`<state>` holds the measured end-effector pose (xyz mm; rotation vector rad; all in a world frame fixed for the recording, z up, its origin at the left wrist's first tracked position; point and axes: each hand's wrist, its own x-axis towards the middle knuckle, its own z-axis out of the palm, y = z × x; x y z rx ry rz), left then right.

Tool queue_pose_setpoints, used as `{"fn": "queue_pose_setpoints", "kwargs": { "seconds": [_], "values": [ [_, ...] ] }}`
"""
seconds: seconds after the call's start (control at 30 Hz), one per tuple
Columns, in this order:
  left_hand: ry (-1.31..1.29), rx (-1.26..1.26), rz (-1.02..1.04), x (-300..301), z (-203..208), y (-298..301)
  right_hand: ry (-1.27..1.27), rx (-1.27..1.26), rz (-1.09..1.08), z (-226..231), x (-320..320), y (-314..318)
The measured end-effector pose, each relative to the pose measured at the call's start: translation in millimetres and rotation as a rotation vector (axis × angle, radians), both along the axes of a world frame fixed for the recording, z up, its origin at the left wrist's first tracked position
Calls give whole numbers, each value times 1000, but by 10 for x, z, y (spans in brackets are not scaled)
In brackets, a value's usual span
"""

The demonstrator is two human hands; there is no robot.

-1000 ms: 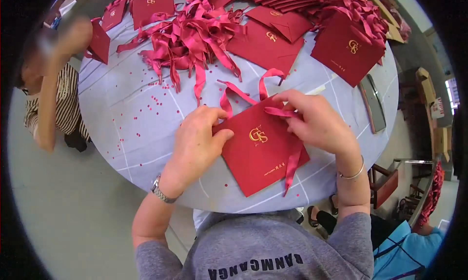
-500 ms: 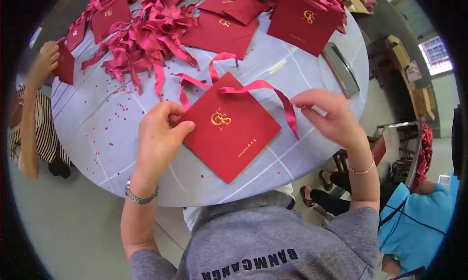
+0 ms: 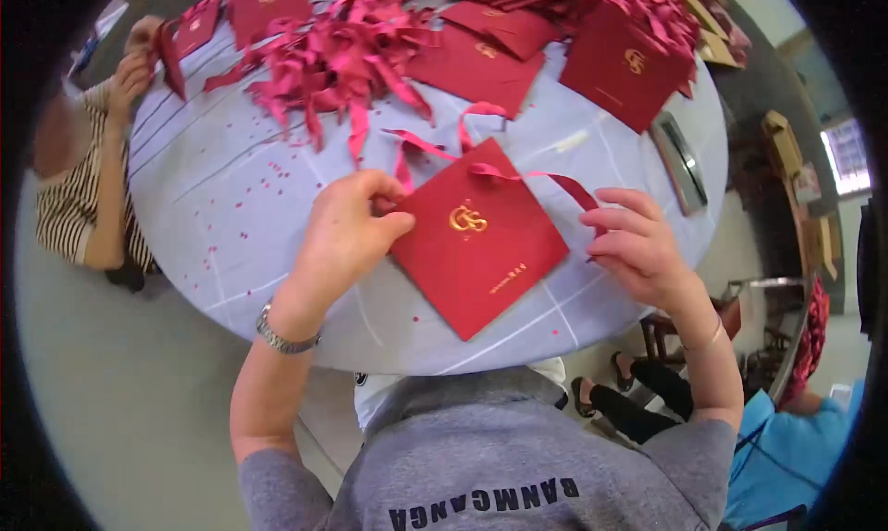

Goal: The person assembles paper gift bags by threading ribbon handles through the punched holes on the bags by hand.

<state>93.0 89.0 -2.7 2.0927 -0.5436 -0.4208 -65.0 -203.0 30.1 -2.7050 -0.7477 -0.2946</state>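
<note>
A flat, square red paper bag point(image 3: 483, 244) with a gold emblem lies turned on its corner near the table's front edge. My left hand point(image 3: 347, 230) pinches its left corner between thumb and fingers. From the bag's upper part a pink ribbon point(image 3: 555, 181) runs right to my right hand point(image 3: 638, 249), whose fingers are closed on its end. Another length of ribbon point(image 3: 421, 143) loops up loosely behind the bag's top corner.
A heap of pink ribbons point(image 3: 338, 64) lies beyond the bag, with more red bags point(image 3: 476, 64) around it. At the right rim rests a dark flat case point(image 3: 680, 166). Small red paper dots point(image 3: 273, 172) are scattered leftward. A co-worker's hand point(image 3: 132, 73) holds a red bag far left.
My right hand has gone from open beside the ribbon to closed on its end. The view has shifted, so the table appears farther right. The co-worker's hands have come together at their bag.
</note>
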Motion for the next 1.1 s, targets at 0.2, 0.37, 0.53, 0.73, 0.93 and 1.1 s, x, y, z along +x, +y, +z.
{"fn": "queue_pose_setpoints", "kwargs": {
  "seconds": [0.2,0.37,0.53,0.73,0.93,1.1],
  "values": [
    [-48,-19,-46,-28,201,7,176,428,-69,131,242,748],
    [-152,22,-111,-6,235,-11,272,546,-247,-218,672,1099],
    [-77,149,-158,41,233,-65,185,798,-355,-492,603,1114],
    [-154,329,-237,-217,427,81,-7,676,-225,-451,552,1248],
    [-273,285,-170,-332,352,12,-16,733,-264,-542,538,1220],
    [66,120,-199,-125,274,40,109,821,-260,-493,570,1160]
  ]
}}
